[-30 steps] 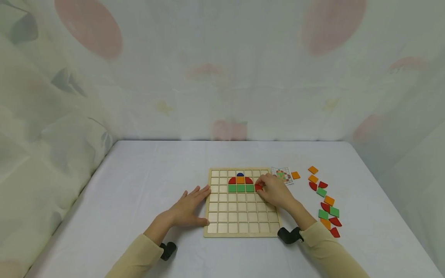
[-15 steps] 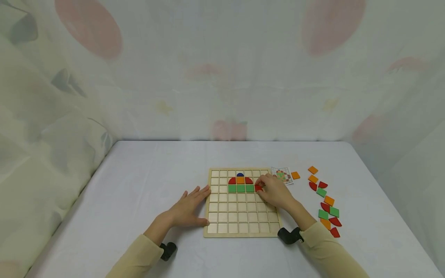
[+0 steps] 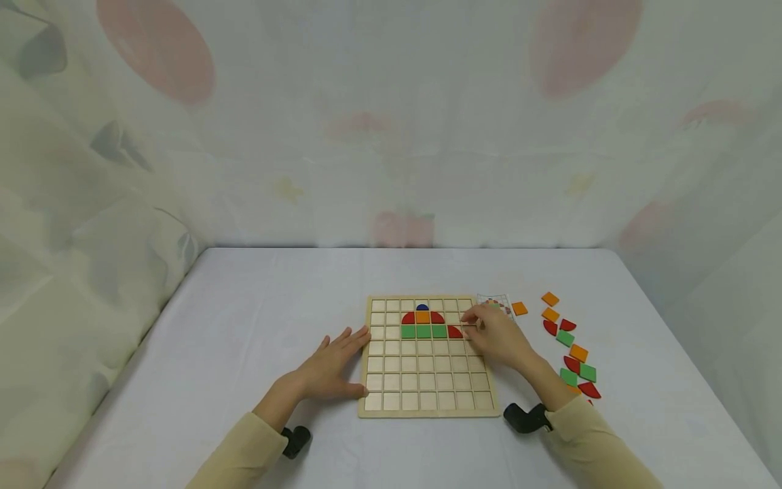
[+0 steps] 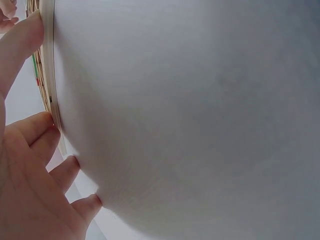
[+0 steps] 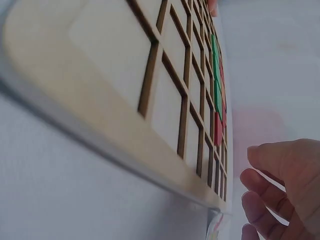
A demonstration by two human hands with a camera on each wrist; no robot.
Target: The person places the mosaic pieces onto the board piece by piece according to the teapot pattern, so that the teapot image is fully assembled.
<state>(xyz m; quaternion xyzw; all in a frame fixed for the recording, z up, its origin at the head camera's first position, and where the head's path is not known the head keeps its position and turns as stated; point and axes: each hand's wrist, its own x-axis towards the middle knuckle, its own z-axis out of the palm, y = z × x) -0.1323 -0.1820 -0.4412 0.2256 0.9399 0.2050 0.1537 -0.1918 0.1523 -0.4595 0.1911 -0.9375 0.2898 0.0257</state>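
Observation:
A wooden grid board (image 3: pixel 409 382) lies flat on the white-covered table. Fingertips and thumb of my left hand (image 3: pixel 330 367) touch its left edge, fingers spread and straight. Over the right edge hovers my right hand (image 3: pixel 504 339), fingers loosely bent with nothing between them. Just left of those fingertips a red quarter-circle tile (image 3: pixel 455 332) sits in a cell, ending a row of green square tiles (image 3: pixel 423 331). Above that row an orange square tile (image 3: pixel 423 317) lies between two red tiles (image 3: pixel 408 318), topped by a blue half-circle tile (image 3: pixel 422 308). In the right wrist view the red tile (image 5: pixel 218 129) also shows.
A printed pattern card (image 3: pixel 492 299) lies by the board's upper right corner, partly hidden by the right hand. Beside it is an orange tile (image 3: pixel 519 308). Farther right, several loose orange, red and green tiles (image 3: pixel 565 338) are scattered; the right forearm covers some.
My right hand has let go of the red quarter-circle tile, which stays in its cell, and has moved right to the board's edge. The left hand keeps its place.

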